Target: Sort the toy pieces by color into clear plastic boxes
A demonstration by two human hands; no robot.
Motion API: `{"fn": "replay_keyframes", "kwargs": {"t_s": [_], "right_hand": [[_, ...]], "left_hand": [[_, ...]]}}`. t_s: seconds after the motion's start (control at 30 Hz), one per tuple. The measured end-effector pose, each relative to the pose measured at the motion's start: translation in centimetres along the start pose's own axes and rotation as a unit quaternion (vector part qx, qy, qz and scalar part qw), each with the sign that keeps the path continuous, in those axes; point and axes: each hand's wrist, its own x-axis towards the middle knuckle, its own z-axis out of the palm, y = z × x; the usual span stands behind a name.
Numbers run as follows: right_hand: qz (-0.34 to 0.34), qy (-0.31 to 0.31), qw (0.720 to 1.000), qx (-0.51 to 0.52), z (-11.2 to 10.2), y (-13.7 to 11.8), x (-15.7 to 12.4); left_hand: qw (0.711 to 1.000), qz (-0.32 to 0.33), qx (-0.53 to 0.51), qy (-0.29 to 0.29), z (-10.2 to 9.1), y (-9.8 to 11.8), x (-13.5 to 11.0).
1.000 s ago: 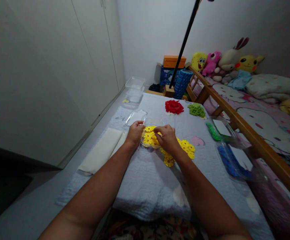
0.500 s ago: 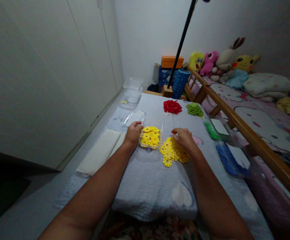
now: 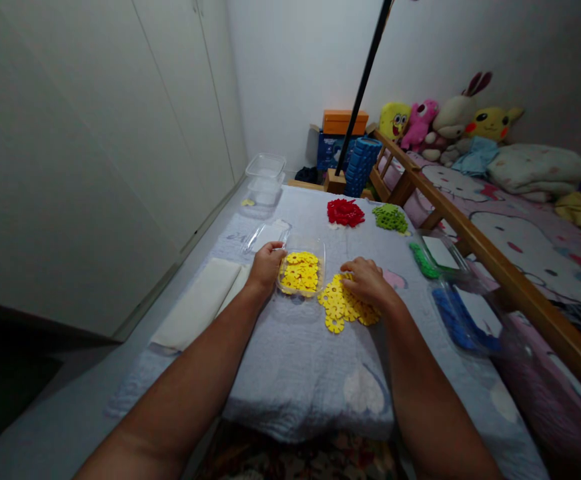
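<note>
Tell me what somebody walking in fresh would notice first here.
Probably the bright yellow flower-shaped pieces in the clear container at the left hand, with a matching yellow heap just to its right, under the right hand. Next, the red pile farther back on the cloth, with a green pile to its right. Plush toys sit against the wall at far right.

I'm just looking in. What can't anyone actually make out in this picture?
Head view: whether the right hand pinches a piece of the yellow pile; the hand itself hides this.
Head view: how many yellow pieces lie in the clear box; they overlap.
Head view: the top of the black pole; the upper edge cuts it off.
Head view: any writing on the white card near the bed; too small.
</note>
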Motion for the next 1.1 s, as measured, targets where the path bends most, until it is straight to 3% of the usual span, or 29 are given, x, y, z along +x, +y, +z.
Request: {"fn": "replay_keyframes", "kwargs": {"t_s": [0.17,0.33,0.73,0.9,1.1], "right_hand": [[-0.063,-0.029,0.997,0.040,-0.1,-0.8,-0.8],[-0.110,-0.034,0.993,0.010,0.9,-2.7,-1.4],[-0.152,0.075,0.986,-0.006,4.6,-3.8,-4.7],[-0.164,0.122,0.979,-0.008,5.5,-3.0,-4.1],[-0.157,0.142,0.977,-0.017,5.1,-1.7,-2.1]], "left_hand": [[1.000,-0.005,0.005,-0.001,0.0,0.1,-0.1],[1.000,-0.001,0.004,0.002,0.0,0.1,-0.2],[1.000,-0.005,-0.017,-0.007,0.0,-0.1,0.0],[1.000,-0.003,-0.013,-0.006,0.0,-0.2,0.0],[1.000,-0.005,-0.015,-0.003,0.0,0.1,-0.1]]}}
